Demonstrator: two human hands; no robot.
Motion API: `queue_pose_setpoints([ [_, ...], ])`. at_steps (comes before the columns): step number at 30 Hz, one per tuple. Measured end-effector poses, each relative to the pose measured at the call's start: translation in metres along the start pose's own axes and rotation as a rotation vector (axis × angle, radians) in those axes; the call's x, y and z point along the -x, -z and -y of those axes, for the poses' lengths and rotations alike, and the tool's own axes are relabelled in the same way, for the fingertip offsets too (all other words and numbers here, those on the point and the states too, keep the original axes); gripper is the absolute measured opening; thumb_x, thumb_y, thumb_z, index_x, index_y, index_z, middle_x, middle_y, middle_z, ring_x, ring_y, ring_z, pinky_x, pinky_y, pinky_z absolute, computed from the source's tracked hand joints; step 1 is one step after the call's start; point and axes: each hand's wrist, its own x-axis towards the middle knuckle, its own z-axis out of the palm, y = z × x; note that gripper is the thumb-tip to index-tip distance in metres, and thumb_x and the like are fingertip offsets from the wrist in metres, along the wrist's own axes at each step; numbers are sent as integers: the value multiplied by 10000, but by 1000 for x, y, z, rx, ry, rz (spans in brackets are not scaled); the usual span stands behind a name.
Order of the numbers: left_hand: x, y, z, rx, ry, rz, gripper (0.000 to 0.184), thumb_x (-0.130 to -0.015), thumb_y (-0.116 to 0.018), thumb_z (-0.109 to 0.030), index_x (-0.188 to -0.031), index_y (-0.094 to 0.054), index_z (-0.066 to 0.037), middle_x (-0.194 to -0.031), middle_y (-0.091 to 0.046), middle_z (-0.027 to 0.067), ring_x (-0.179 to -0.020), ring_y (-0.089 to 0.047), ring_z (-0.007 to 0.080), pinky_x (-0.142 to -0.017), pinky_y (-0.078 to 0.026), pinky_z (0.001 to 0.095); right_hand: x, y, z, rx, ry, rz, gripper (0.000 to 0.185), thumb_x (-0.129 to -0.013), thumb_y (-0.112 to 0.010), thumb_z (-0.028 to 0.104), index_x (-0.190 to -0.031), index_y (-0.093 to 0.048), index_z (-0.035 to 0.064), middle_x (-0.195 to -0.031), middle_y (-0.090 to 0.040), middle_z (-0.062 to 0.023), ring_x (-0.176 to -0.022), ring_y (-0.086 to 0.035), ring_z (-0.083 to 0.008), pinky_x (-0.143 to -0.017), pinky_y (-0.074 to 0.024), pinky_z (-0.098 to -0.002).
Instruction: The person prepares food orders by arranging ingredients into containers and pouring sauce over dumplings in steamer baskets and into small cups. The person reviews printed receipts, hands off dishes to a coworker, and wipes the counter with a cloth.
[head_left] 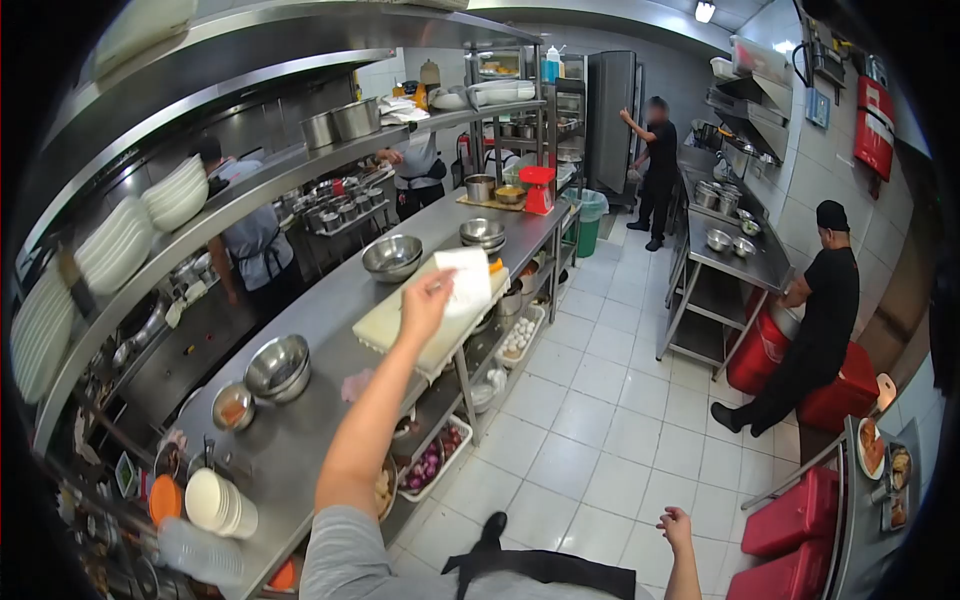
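My left hand (425,302) is raised over the steel counter, its thumb and fingers pinched on the edge of a white paper slip (464,280). Behind the slip lies a pale cutting board (385,325), partly hidden by my arm and the paper. Steel mixing bowls (392,257) rest beyond the board. Low at my right side, my right hand (676,524) hangs above the tiled floor, holding nothing, with its fingers loosely curled and apart.
A long steel counter (330,330) runs along my left beneath a shelf of stacked white bowls. Several people stand in the kitchen; one bends by red bins (757,350) on the right. Red onions (428,468) and eggs (519,338) sit on the lower shelf.
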Motion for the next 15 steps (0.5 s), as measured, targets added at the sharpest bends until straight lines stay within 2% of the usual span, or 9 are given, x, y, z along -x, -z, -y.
queue_pose_setpoints([
  [1, -37, 4, 25, -205, -200, -110, 296, -814, -600, -23, -1107, -618, 10, -1066, -624, 142, -841, -596, 123, -751, -455, 224, -6, -12, -2, 28, 53, 3, 313, -802, -542, 39, -1109, -545, -20, -795, -634, -111, -676, -654, -190, -490, -474, -286],
  [3, -104, 19, 40, -204, -79, -162, 375, -753, -566, 39, -1127, -590, 23, -1104, -601, 195, -950, -608, 237, -842, -452, 291, -25, -28, -78, 225, 214, -30, 236, -810, -533, 44, -1030, -581, -27, -740, -629, -107, -648, -641, -181, -500, -479, -304],
  [4, -140, 29, 67, -393, -220, -262, 411, -741, -520, 61, -1147, -569, 17, -1131, -574, 200, -989, -584, 299, -864, -444, 343, -8, -43, -90, 102, 37, -86, 223, -799, -532, 34, -1000, -597, -38, -725, -632, -112, -628, -639, -194, -541, -502, -314],
  [5, -175, 38, 98, -583, -360, -362, 449, -730, -475, 83, -1166, -549, 11, -1157, -548, 204, -1027, -560, 361, -885, -436, 395, -25, -41, -185, 361, 257, 5, 242, -790, -547, 37, -1010, -602, -47, -746, -644, -130, -632, -649, -207, -590, -522, -309],
  [6, -205, 46, 123, -633, -350, -434, 462, -732, -456, 89, -1181, -535, 10, -1160, -544, 209, -1048, -542, 373, -897, -429, 403, -10, -59, -120, 352, 259, -9, 242, -790, -547, 37, -1010, -602, -47, -746, -644, -130, -632, -649, -207, -590, -522, -309],
  [7, -232, 52, 141, -680, -337, -508, 476, -735, -438, 94, -1195, -521, 8, -1162, -541, 214, -1069, -523, 386, -908, -422, 411, -15, -74, -101, 389, 276, -48, 252, -794, -546, 56, -1019, -600, -42, -754, -645, -129, -638, -650, -209, -585, -520, -314],
  [9, -276, 66, 154, -691, -251, -467, 475, -751, -416, 89, -1212, -499, 9, -1193, -525, 210, -1075, -522, 384, -912, -423, 407, -27, -97, -77, 470, 307, -121, 273, -801, -543, 94, -1036, -597, -34, -771, -646, -127, -649, -651, -212, -574, -517, -325],
  [10, -291, 65, 157, -752, -143, -484, 429, -755, -414, 78, -1154, -551, 2, -1183, -544, 206, -1069, -529, 379, -908, -427, 411, -33, -107, -70, 513, 320, -153, 285, -804, -542, 113, -1044, -595, -30, -779, -646, -126, -654, -652, -214, -568, -516, -330],
  [15, -327, 55, 174, -648, -378, -185, 375, -724, -458, 85, -1029, -644, -28, -1055, -629, 172, -1000, -581, 354, -888, -449, 393, -24, -140, -70, 744, 362, -265, 347, -822, -536, 209, -1087, -587, -10, -820, -649, -120, -681, -655, -223, -541, -508, -356],
])
